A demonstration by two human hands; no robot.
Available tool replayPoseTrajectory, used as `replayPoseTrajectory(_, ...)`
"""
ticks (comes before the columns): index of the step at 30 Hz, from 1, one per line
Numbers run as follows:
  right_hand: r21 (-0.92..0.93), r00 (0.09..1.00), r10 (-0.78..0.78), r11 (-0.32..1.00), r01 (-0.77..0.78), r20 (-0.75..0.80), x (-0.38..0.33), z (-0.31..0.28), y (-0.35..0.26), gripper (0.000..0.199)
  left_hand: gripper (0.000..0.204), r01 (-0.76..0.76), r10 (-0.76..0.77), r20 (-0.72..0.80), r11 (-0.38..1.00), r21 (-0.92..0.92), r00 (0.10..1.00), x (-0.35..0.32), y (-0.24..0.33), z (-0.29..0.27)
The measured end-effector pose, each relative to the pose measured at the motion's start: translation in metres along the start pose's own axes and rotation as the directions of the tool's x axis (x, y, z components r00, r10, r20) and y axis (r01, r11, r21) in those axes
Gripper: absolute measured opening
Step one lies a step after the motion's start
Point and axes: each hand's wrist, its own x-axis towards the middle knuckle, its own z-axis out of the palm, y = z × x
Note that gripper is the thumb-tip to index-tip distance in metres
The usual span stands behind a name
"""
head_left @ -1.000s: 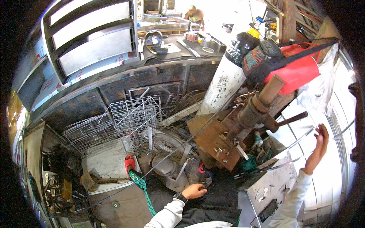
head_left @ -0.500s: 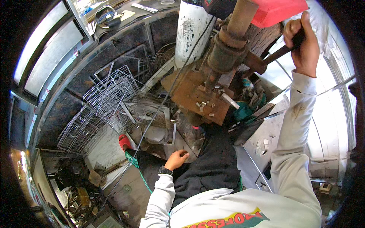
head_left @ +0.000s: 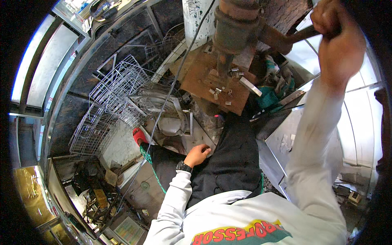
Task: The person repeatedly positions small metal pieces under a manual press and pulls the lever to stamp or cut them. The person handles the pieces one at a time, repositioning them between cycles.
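Note:
My right hand, partly blurred, is wrapped round the end of a metal lever at the upper right. This lever joins the side of a rusty upright machine, which looks like a drill press. Under its spindle is a brown rusty metal table. On that plate lie several small silvery metal pieces, and a short flat metal strip overhangs its right edge. My left hand, with a dark wristband, rests by my black-trousered thigh. Its fingers are curled in, and whatever they may hold is hidden.
Wire racks stack up at the left. A dark cable runs diagonally across the view. A round metal frame lies before the machine. Green cloth sits right of the plate, and scrap piles at the lower left.
The view has shifted, so the machine and plate appear higher. My right hand, still on the lever, shows larger and nearer the top edge. My left hand stays by my thigh, its fingers curled.

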Motion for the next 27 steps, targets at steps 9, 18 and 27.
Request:
replayPoseTrajectory(9,-0.363,0.95,-0.259,0.914,0.183,-0.175,0.02,-0.001,0.03,0.034,0.031,-0.076,0.053,-0.131,0.981,-0.177,0.99,0.027,0.033,0.006)
replayPoseTrajectory(18,-0.81,0.997,-0.079,0.584,0.05,0.004,-0.038,-0.138,0.272,0.033,0.024,-0.243,0.145,-0.348,0.935,-0.258,0.926,0.049,0.083,0.021)
replayPoseTrajectory(27,-0.341,0.652,0.737,0.575,-0.744,-0.18,-0.328,-0.069,0.196,0.038,0.04,-0.363,0.596,-0.552,0.799,0.479,0.583,0.179,0.123,-0.105)
